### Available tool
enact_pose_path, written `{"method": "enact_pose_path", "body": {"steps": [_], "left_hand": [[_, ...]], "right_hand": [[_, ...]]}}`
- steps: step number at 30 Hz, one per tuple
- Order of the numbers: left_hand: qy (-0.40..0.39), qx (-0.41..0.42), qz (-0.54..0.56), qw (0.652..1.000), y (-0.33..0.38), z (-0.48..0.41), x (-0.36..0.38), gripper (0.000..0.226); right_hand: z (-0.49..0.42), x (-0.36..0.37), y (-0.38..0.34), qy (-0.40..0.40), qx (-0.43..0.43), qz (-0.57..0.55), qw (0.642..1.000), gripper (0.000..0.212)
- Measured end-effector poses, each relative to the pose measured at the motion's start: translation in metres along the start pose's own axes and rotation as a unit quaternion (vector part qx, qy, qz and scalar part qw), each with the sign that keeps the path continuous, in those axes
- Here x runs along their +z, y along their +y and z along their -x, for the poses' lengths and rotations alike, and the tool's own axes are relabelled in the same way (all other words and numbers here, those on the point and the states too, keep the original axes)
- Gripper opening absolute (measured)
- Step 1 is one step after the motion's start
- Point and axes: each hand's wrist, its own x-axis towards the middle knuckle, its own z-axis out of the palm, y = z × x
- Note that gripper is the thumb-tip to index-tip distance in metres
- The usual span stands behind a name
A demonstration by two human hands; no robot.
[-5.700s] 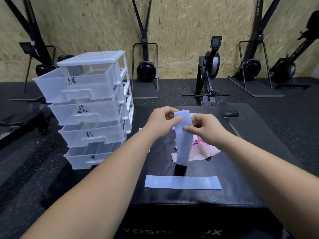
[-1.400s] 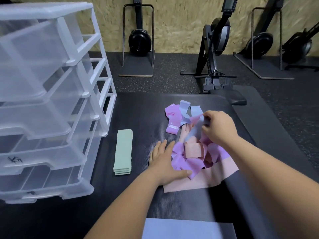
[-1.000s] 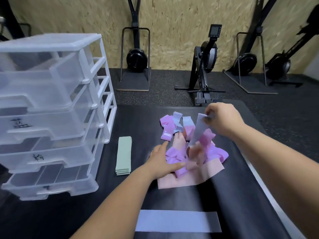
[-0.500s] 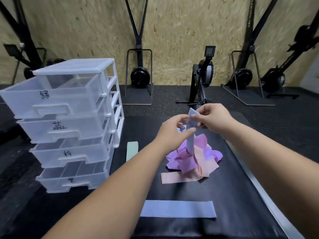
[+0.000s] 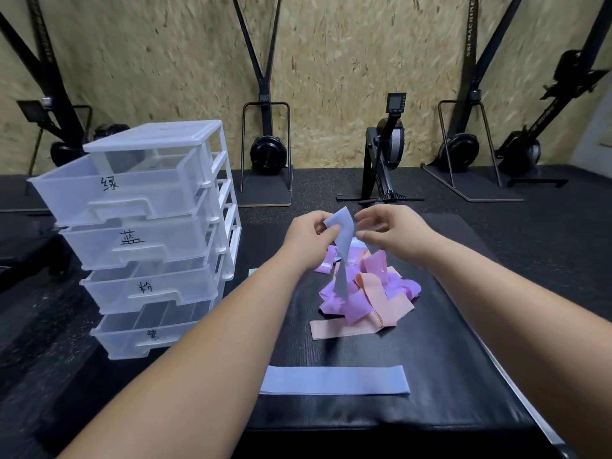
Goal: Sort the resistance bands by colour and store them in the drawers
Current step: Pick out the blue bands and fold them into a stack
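My left hand [image 5: 309,241] pinches the top of a light blue resistance band [image 5: 342,240], which hangs down to the pile. My right hand [image 5: 389,233] hovers just right of that band with curled fingers, a narrow gap between fingertips and band. Below lies a loose pile of purple and pink bands [image 5: 364,294]. Another blue band [image 5: 334,380] lies flat near the front of the black padded top [image 5: 440,342]. A sliver of the green band stack [image 5: 252,271] shows behind my left forearm. The clear drawer unit [image 5: 142,233] stands at the left, its labelled drawers pulled out.
Rowing and ski machines [image 5: 385,154] stand on the dark floor along the chipboard wall behind. The padded top's right edge [image 5: 516,389] runs diagonally beside my right forearm. The drawer unit sits at the pad's left edge.
My right hand pulled the blue band out of the pile while my left hand pressed the pile. My left hand then took the band's top, and my right hand's fingers have come off it.
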Motion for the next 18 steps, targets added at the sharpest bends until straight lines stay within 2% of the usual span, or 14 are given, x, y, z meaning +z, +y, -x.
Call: {"method": "enact_pose_path", "body": {"steps": [3,7,12,15,18], "left_hand": [[-0.030,0.009,0.034,0.999,0.009,0.000,-0.007,0.012],[-0.026,0.015,0.066,0.997,0.017,0.001,-0.012,0.012],[-0.038,0.046,-0.020,0.998,0.015,0.003,-0.024,0.010],[0.003,0.055,-0.035,0.998,0.010,0.006,-0.028,0.006],[0.063,0.036,0.050,0.996,0.004,0.012,-0.032,0.006]], "right_hand": [[0.005,0.005,-0.009,-0.039,-0.034,-0.017,0.999,0.027],[0.001,0.020,-0.010,0.011,-0.049,0.024,0.998,0.014],[0.005,0.033,-0.012,-0.010,-0.066,0.054,0.996,0.010],[0.012,0.046,-0.006,-0.036,-0.061,0.011,0.997,0.017],[0.023,0.063,0.013,-0.086,-0.041,0.003,0.995,0.022]]}}
